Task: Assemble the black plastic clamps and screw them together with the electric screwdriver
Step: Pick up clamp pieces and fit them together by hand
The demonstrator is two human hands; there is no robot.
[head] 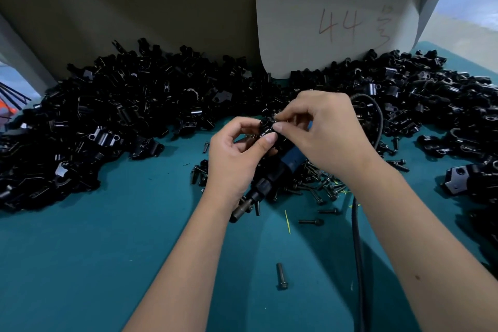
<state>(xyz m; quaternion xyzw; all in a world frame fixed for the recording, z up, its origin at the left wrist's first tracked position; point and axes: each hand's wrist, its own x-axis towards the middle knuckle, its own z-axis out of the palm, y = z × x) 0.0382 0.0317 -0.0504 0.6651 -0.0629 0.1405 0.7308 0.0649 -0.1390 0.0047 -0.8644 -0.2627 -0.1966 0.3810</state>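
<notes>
Both hands meet above the teal table (80,250), around one small black plastic clamp (266,127). My left hand (237,159) grips the clamp from below, thumb on its side. My right hand (326,129) pinches the clamp's top with thumb and forefinger; whether a screw sits there is hidden. The electric screwdriver (272,178), black with a blue band, lies on the table under the hands, its tip pointing to the lower left. Its black cable (357,237) runs down the right side. Loose black screws (318,188) are scattered around the screwdriver.
Big heaps of black clamp parts lie at the left (107,116) and right (431,105) along the back. A white card (336,19) marked 44 leans on the grey back wall. A single screw (281,276) lies near the front.
</notes>
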